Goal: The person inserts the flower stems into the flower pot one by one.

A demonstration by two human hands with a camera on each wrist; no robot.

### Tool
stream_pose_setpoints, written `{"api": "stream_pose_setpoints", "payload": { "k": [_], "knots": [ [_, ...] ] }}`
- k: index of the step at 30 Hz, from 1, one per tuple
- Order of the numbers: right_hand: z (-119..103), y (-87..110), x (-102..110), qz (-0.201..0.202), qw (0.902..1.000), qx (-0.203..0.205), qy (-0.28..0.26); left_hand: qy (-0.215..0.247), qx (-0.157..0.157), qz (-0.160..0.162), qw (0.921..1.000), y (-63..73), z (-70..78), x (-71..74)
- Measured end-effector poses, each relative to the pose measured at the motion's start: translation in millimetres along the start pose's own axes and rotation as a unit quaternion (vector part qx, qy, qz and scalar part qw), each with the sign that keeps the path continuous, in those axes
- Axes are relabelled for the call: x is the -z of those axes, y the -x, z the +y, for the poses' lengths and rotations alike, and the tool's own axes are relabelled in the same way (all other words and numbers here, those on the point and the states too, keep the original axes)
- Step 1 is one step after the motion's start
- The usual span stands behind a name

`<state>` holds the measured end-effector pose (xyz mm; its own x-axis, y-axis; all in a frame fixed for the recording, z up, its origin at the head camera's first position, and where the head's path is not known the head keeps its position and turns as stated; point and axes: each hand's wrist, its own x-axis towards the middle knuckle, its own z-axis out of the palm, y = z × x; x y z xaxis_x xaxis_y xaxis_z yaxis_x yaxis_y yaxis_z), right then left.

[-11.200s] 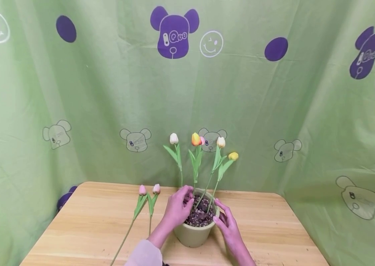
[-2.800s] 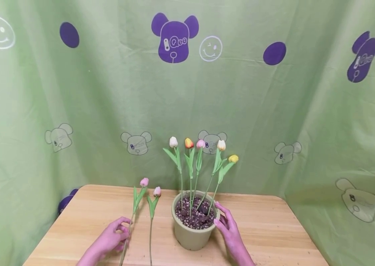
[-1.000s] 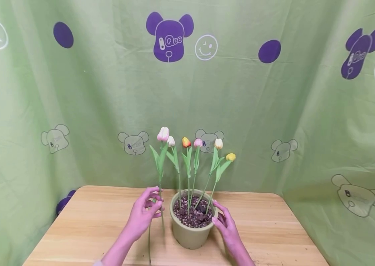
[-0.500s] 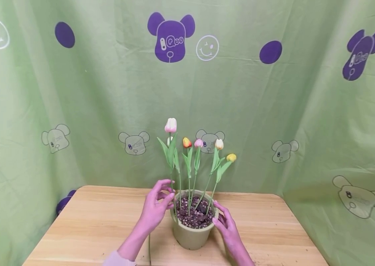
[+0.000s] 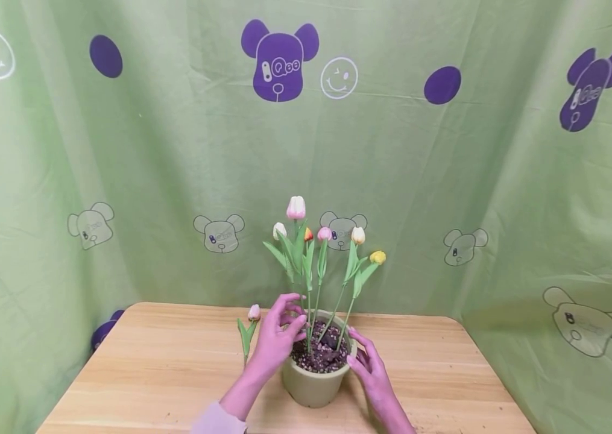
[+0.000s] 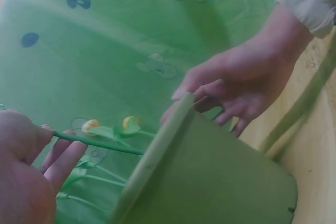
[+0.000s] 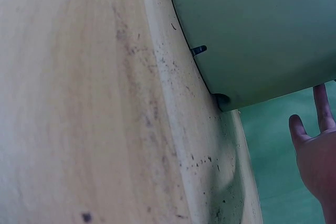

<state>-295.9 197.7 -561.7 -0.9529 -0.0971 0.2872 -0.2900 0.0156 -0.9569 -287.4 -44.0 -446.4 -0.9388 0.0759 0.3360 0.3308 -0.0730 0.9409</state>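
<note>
My left hand [image 5: 275,334] pinches the stem of a pink-and-white tulip [image 5: 296,208], held upright over the left part of a green flowerpot [image 5: 313,389]. In the left wrist view, thumb and fingers close on the green stem [image 6: 100,142]; its lower end is hidden behind the pot's rim. My right hand [image 5: 373,377] rests against the pot's right side, fingers fairly straight at the rim. Dark soil [image 5: 324,360] fills the pot. Standing in it are a white tulip [image 5: 279,231], an orange-red one, a pink tulip [image 5: 324,233], a cream tulip [image 5: 357,235] and a yellow tulip [image 5: 378,257].
Another pink tulip [image 5: 254,313] lies on the wooden table [image 5: 436,380] left of the pot, partly hidden by my left arm. Dark soil crumbs [image 7: 86,217] are scattered on the table. A green printed curtain [image 5: 175,150] surrounds the table.
My left hand has picked a pink-and-white tulip up from the table and carried it right, over the pot. Earlier it set the orange-red tulip in the soil. The right hand stays at the pot.
</note>
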Motion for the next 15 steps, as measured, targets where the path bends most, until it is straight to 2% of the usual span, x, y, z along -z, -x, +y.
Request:
{"api": "stream_pose_setpoints", "payload": {
  "k": [6, 10, 15],
  "knots": [
    [0, 0.7, 1, -0.001, 1.0000, -0.001, -0.001, 0.000, -0.008, -0.018, 0.9998, -2.8, -7.9, -20.6],
    [0, 0.3, 1, -0.003, 1.0000, 0.005, 0.002, -0.018, -0.013, -0.028, 0.9993, -3.6, -13.2, -31.2],
    [0, -0.5, 1, -0.008, 0.9999, 0.008, 0.000, -0.051, -0.023, -0.025, 0.9981, -4.9, -17.9, -38.3]
  ]
}}
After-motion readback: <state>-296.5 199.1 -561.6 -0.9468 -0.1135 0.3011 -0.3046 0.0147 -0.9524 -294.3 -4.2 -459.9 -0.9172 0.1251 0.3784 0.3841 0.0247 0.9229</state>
